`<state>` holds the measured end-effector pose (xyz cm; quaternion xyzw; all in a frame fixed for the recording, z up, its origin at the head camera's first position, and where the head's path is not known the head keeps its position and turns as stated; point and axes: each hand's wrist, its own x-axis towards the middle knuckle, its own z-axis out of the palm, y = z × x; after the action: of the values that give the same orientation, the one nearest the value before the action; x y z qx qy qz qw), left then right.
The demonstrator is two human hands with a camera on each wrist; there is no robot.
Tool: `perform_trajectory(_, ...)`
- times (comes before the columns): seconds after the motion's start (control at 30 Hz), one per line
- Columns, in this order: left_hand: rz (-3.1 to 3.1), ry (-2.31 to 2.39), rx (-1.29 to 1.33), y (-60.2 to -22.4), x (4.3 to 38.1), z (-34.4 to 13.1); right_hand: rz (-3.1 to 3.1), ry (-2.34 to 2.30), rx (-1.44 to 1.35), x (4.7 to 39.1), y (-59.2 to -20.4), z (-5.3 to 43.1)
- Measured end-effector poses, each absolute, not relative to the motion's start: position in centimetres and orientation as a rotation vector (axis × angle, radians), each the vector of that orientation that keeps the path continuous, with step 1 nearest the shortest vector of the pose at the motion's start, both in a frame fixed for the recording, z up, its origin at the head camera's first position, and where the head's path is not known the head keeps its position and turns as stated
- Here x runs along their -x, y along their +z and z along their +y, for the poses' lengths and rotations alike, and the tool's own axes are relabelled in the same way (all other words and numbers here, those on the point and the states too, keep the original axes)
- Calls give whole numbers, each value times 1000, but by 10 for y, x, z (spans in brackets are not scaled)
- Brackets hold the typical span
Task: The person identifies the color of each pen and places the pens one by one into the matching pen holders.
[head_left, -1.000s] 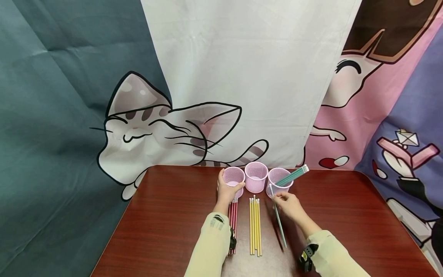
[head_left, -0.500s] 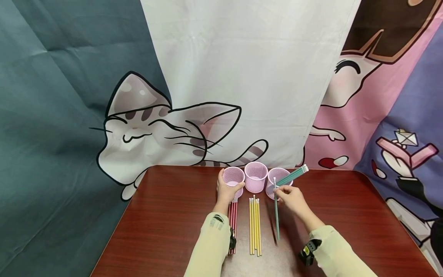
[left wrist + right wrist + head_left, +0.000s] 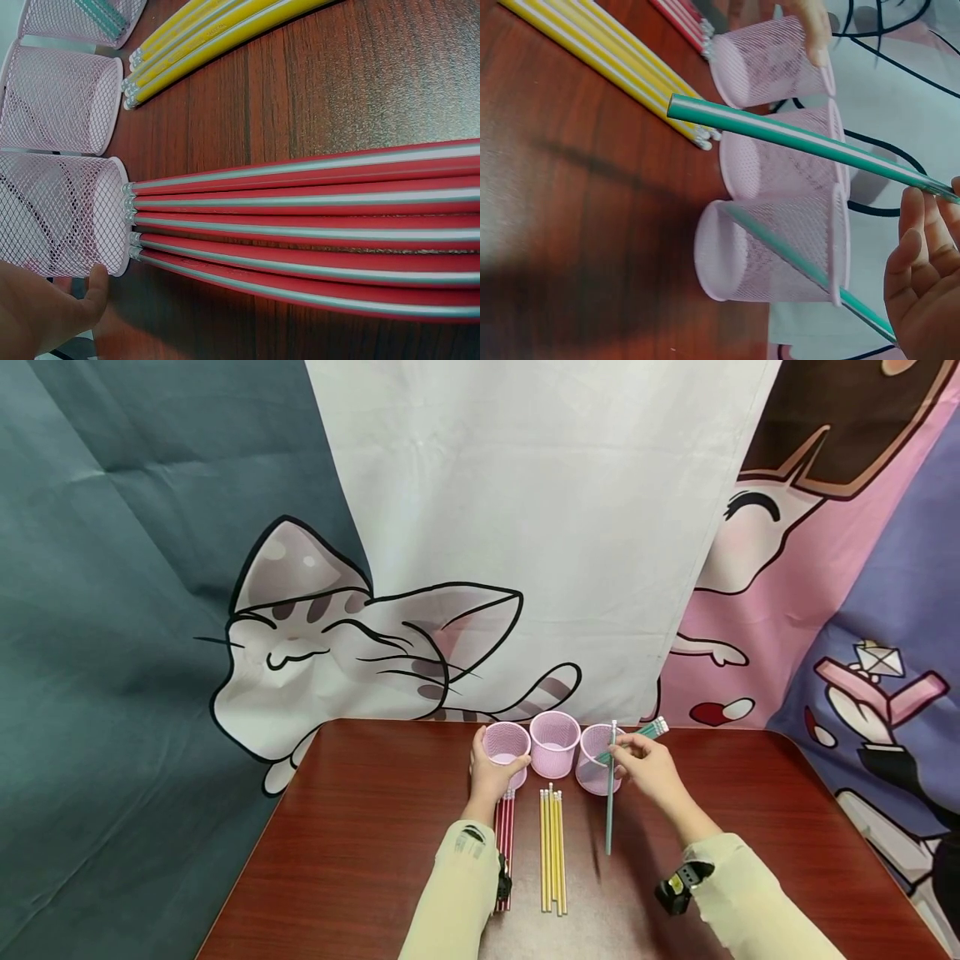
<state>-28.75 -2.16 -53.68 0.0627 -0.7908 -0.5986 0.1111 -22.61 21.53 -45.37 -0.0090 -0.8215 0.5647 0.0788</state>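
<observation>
Right hand (image 3: 651, 768) pinches a green striped pencil (image 3: 610, 814) near its eraser end, aloft near the rightmost pink mesh pen cup (image 3: 589, 774); likely light, stiff and smooth, so hold the upper shaft; left hand (image 3: 491, 777) grips the leftmost mesh pen cup (image 3: 507, 740)

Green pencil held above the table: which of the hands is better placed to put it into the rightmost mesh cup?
Probably the right hand: it pinches the green pencil near the rightmost mesh cup, while the left hand grips the leftmost mesh cup.
</observation>
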Motion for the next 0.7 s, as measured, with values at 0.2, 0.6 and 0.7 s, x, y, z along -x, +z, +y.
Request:
perform_trajectory(0.2, -2318, -1762, -183, -537, 288, -22, -2426, 1693, 18, 230, -440, 223)
perform_trajectory(0.6, -2311, -1768, -187, -536, 287, -22, -2315, 1706, 9, 236, -415, 234)
perform_trajectory(0.7, -2311, -1770, -188, -536, 287, -22, -2248, 1750, 36, 237, -410, 237)
